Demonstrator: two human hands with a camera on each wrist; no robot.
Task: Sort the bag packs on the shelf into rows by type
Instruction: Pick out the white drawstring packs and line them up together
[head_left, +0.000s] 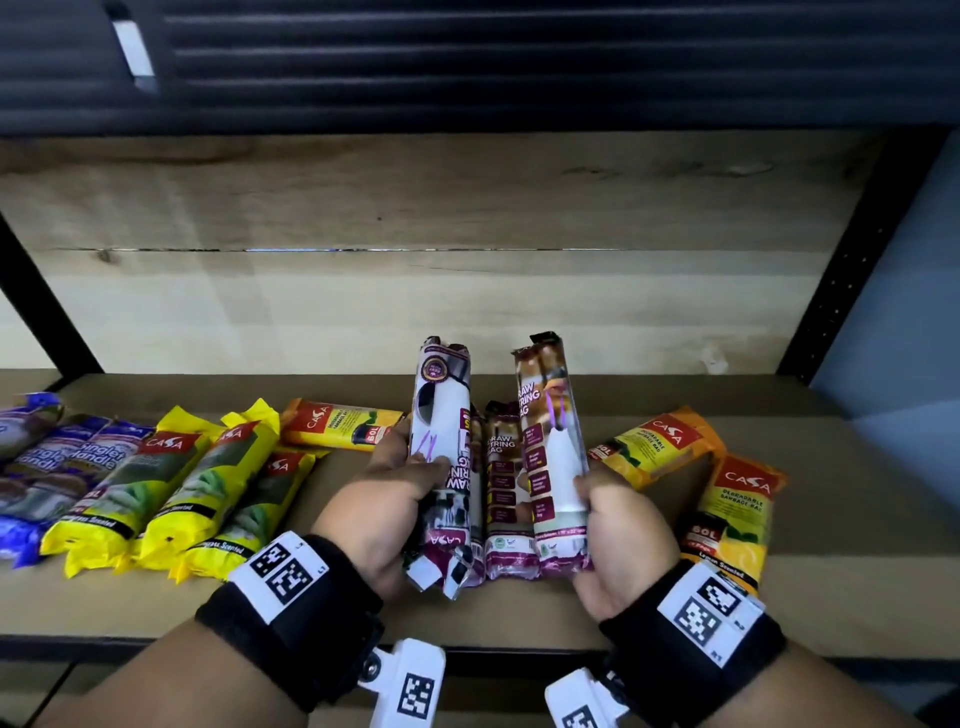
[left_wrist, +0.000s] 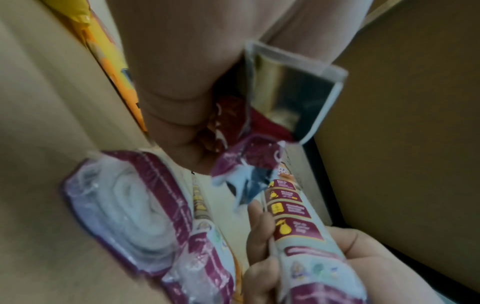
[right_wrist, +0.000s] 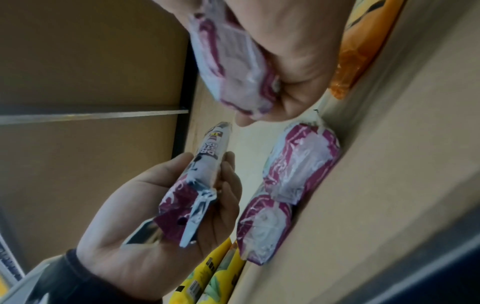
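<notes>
We are looking down at a wooden shelf (head_left: 519, 613) where bag packs lie in partly sorted groups. Our left hand (head_left: 384, 512) curls round a white and maroon drawstring pack (head_left: 441, 447), lifted and tilted up. Our right hand (head_left: 618, 540) is clamped on a second drawstring pack (head_left: 550, 447) of the same kind, also raised. Between them, a lying drawstring pack (head_left: 506, 493) rests on the shelf; we take it as our landmark.

Left of that lying pack sit three yellow packs (head_left: 171, 499) side by side, and beyond them blue singlet-handle packs (head_left: 57, 462) at the far left. An orange pack (head_left: 337, 423) lies behind and left of the landmark. Two more orange packs (head_left: 727, 483) lie to its right.

We judge that both raised packs are held over the landmark so they can be set down beside it, forming a drawstring row.

The head view shows the whole layout and labels. The right wrist view (right_wrist: 280, 195) shows what it hides: two rolled pack ends on the shelf, so there seem to be two lying packs, though blur makes this uncertain. The left wrist view (left_wrist: 298, 236) shows the right hand's fingers wrapped round their pack.
</notes>
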